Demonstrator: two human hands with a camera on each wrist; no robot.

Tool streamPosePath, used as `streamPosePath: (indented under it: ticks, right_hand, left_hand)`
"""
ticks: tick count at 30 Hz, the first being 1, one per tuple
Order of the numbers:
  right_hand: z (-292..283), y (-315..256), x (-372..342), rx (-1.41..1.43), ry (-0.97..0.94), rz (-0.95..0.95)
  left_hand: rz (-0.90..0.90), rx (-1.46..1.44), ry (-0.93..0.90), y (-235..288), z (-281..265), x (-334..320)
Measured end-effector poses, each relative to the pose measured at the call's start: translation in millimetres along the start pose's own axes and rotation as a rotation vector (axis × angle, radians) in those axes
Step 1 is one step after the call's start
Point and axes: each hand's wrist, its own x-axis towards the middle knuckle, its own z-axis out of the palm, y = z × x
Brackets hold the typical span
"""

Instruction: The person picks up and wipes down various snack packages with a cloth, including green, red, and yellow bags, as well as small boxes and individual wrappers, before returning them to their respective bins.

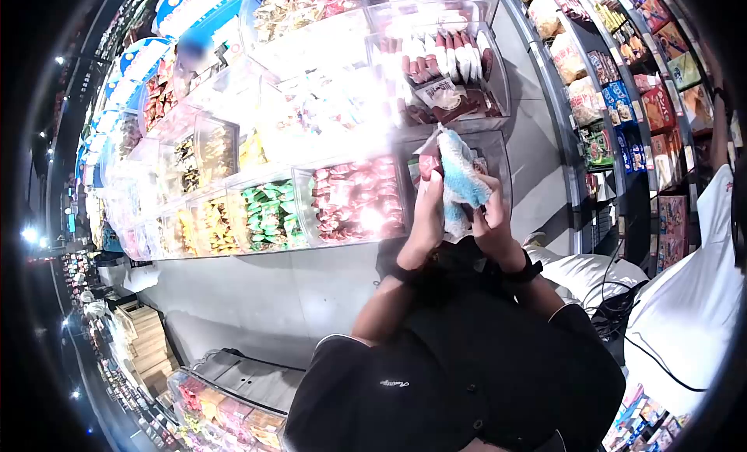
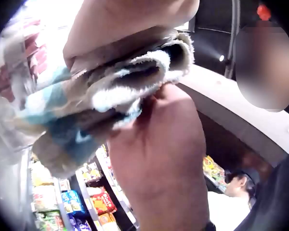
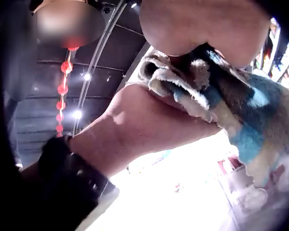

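A fuzzy cloth (image 1: 461, 172) in blue and white is bunched between my two hands, over the front right corner of the candy display. My left hand (image 1: 426, 222) grips its left side, and my right hand (image 1: 495, 225) holds the right side with fingers curled into it. In the left wrist view the cloth (image 2: 130, 91) lies in thick folds between the two hands. The right wrist view shows the cloth (image 3: 253, 137) hanging past my right hand (image 3: 202, 24), with some fingertips hidden in the folds. A small red patch (image 1: 427, 165) shows just above my left fingers.
Clear bins hold red-wrapped candies (image 1: 358, 195), green-wrapped candies (image 1: 272, 214) and brown-and-white packets (image 1: 447, 59). Snack shelves (image 1: 615, 102) run along the right. A person in a white shirt (image 1: 689, 273) is close at my right. Grey floor (image 1: 233, 296) lies before the display.
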Motion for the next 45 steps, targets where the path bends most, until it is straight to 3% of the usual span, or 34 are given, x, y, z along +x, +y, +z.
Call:
streamPosePath:
  ticks: [2,6,7,9,10,11,13,15,17,19,20,23,25,29,31,33,36,37,39,41,43,45]
  right_hand:
    - [-2.1,4.0,-9.4,-0.041,-0.104,0.062]
    - [-2.3,29.5,-11.0,-0.105,0.065,0.014]
    - [0.8,32.8,-7.9,0.141,0.155,0.198]
    - [-2.6,44.8,-2.1,0.247,0.284,0.237]
    - [-8.1,53.0,1.9,0.327,0.250,0.211]
    - [-10.6,42.8,6.8,0.446,0.273,0.218]
    - [-22.3,78.3,-9.3,0.648,0.367,0.303]
    - [-40.6,92.1,-21.0,0.791,0.493,0.429]
    - [-59.2,91.6,-33.3,0.788,0.555,0.454]
    - [-77.5,112.1,-50.1,0.573,0.478,0.338]
    - [-79.1,108.4,-52.7,0.814,0.581,0.373]
    - [-89.7,102.1,-59.7,0.741,0.579,0.408]
    - [-97.7,111.8,-66.1,0.731,0.600,0.426]
    - [-101.8,105.9,-69.1,0.700,0.664,0.432]
    - [-102.5,107.4,-68.0,0.622,0.618,0.415]
    - [-98.7,102.2,-64.6,0.629,0.692,0.469]
    - [-96.0,104.1,-60.2,0.588,0.644,0.466]
    - [-92.6,102.9,-57.7,0.589,0.660,0.465]
    - [-86.9,103.0,-52.4,0.590,0.695,0.455]
    - [-88.7,115.8,-56.4,0.604,0.611,0.452]
    - [-85.4,123.8,-59.2,0.618,0.543,0.452]
    - [-75.7,115.2,-52.6,0.658,0.519,0.470]
  left_hand:
    - [-0.059,-0.003,0.062,13.6,7.6,1.5]
    - [0.049,0.228,0.002,7.5,20.9,12.4]
    - [0.064,0.323,-0.041,5.5,23.1,12.4]
    - [0.007,0.436,-0.059,-1.8,25.6,11.4]
    - [-0.050,0.413,-0.067,-1.6,31.3,10.6]
    - [0.038,0.481,-0.073,-11.1,24.7,15.0]
    - [0.043,0.798,-0.062,-4.8,14.3,24.8]
    - [-0.049,0.670,0.009,13.7,18.6,34.5]
    - [0.233,0.929,0.080,12.5,2.1,57.2]
    - [0.436,1.411,0.161,24.0,-12.0,86.9]
    - [0.507,1.494,0.185,27.9,-14.6,100.9]
    - [0.676,1.785,0.267,27.4,-22.3,142.0]
    - [0.631,1.791,0.182,32.5,-26.8,165.4]
    - [0.760,1.981,0.082,27.1,-50.8,195.2]
    - [0.617,2.050,0.011,23.2,-59.6,188.3]
    - [0.571,2.019,-0.003,24.1,-63.4,181.9]
    - [0.602,1.881,-0.002,37.6,-58.9,158.0]
    - [0.572,1.727,-0.011,47.6,-55.3,141.6]
    - [0.706,1.722,0.059,67.0,-70.8,115.7]
    - [0.774,2.296,0.337,55.3,-142.9,85.2]
    - [0.380,1.725,0.490,119.1,-141.4,43.2]
    - [0.644,1.734,0.853,133.8,-136.3,30.4]
